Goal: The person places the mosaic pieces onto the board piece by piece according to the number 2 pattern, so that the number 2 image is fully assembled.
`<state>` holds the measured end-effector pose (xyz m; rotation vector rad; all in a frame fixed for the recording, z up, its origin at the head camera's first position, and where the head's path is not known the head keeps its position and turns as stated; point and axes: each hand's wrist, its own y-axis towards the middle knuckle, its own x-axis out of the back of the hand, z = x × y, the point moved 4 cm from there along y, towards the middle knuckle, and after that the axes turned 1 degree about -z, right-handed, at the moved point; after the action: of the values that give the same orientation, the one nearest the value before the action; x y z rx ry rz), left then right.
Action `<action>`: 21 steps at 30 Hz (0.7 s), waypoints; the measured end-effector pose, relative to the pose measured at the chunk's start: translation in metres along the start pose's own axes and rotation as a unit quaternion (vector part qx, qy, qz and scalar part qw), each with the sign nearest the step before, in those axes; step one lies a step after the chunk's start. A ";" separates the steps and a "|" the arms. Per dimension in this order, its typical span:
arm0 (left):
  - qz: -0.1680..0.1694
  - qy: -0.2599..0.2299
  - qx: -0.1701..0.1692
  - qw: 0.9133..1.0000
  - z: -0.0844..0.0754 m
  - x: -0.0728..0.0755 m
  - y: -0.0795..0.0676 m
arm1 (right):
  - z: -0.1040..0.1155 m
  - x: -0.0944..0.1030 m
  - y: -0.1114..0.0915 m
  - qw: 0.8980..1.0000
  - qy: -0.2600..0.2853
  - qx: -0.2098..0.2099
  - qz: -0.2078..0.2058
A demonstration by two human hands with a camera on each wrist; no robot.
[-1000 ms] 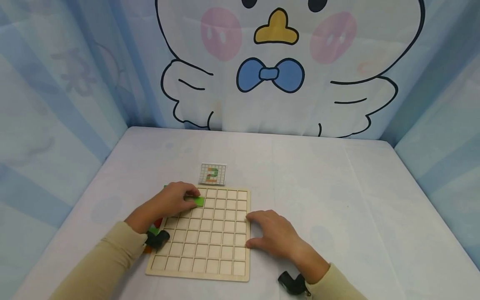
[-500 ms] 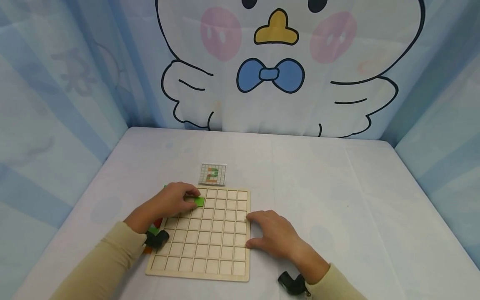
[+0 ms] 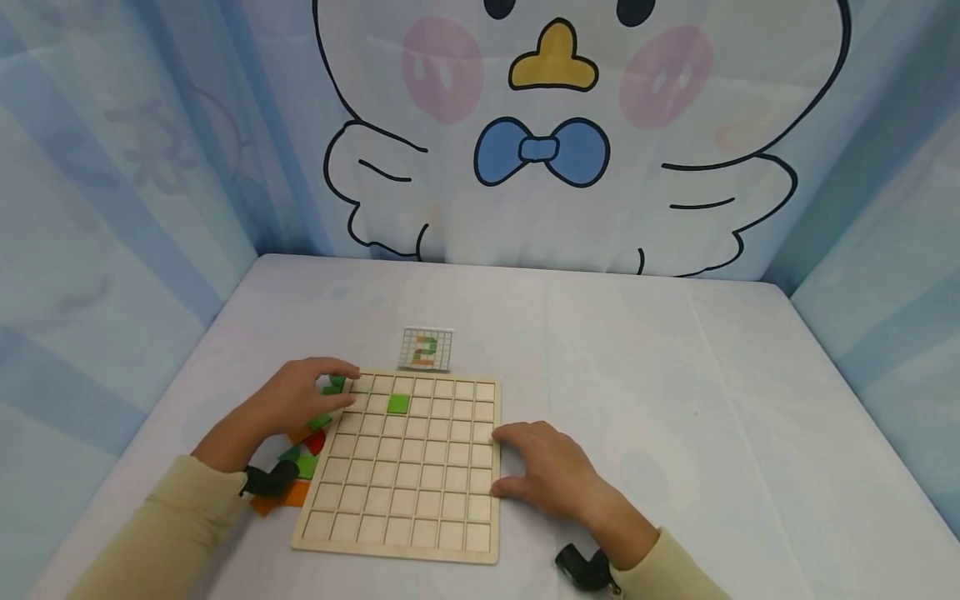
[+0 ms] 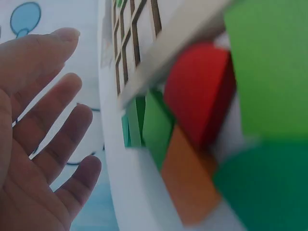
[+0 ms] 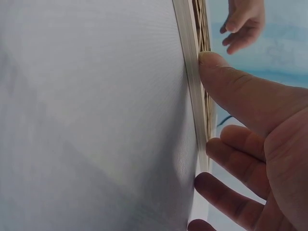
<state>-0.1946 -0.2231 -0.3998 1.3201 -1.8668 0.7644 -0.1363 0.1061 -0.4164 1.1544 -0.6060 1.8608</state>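
Observation:
A light green square tile (image 3: 398, 404) lies in one cell of the wooden grid board (image 3: 420, 475), near its upper left. My left hand (image 3: 296, 396) hovers over the board's upper left edge, holding nothing; its fingers look loosely extended in the left wrist view. Beneath and beside it are loose blocks: a red rounded block (image 4: 192, 91), an orange block (image 4: 190, 178), a light green block (image 4: 269, 62) and a dark green block (image 4: 269, 187). My right hand (image 3: 551, 467) touches the board's right edge with thumb and fingertips, without curling round it.
Behind the board lies a small pattern card (image 3: 425, 348) with a gridded orange and green figure. A white cloth covers the table (image 3: 637, 375). A printed curtain (image 3: 450, 208) stands behind it, with more curtain on both sides.
My left hand has let go of the green square tile and moved left, off the grid toward the loose blocks, which are now more exposed. The right hand has stayed at the board's edge.

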 end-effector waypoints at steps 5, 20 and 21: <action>-0.017 0.005 0.032 0.999 0.015 0.011 -0.011 | 0.000 0.000 0.000 1.000 -0.002 -0.001 0.002; -0.019 0.014 0.067 0.997 0.040 0.013 -0.024 | 0.000 0.000 -0.001 1.000 -0.005 0.001 -0.003; -0.018 0.013 0.066 0.998 0.041 0.012 -0.023 | 0.000 0.000 -0.001 1.000 -0.004 0.002 -0.002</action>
<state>-0.1841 -0.2692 -0.4114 1.4151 -1.7933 0.8949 -0.1358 0.1064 -0.4168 1.1653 -0.6046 1.8550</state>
